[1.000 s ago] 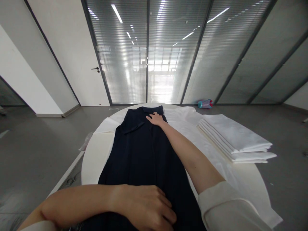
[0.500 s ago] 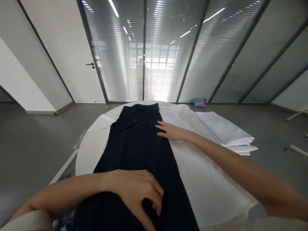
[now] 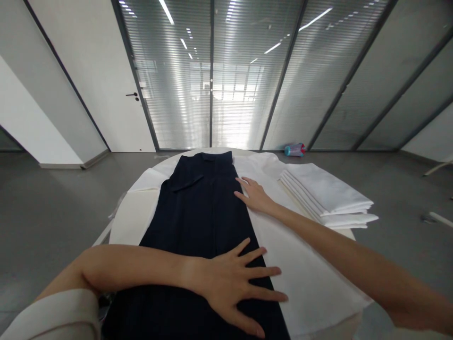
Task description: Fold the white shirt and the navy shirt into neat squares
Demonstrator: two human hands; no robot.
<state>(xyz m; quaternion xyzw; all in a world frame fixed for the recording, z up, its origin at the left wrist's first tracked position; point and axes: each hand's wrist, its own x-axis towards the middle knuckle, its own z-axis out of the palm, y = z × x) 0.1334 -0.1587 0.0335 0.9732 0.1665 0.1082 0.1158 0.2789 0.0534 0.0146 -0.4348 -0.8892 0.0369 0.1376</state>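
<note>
A dark navy garment (image 3: 198, 208) lies stretched lengthwise on a round table covered with a white cloth (image 3: 300, 269). My left hand (image 3: 237, 283) lies flat on the near part of the garment, fingers spread, reaching over its right edge. Farther along, my right hand (image 3: 253, 193) rests open at the garment's right edge, partly on the white cloth. Neither hand holds anything.
A stack of folded white cloths (image 3: 325, 196) sits at the table's right side. A small teal and pink object (image 3: 295, 150) lies on the floor behind. Grey floor surrounds the table, with glass partitions and a white door (image 3: 120, 94) beyond.
My left hand has uncurled and spread flat, sliding right across the garment. My right hand came back from the garment's far end to its right edge.
</note>
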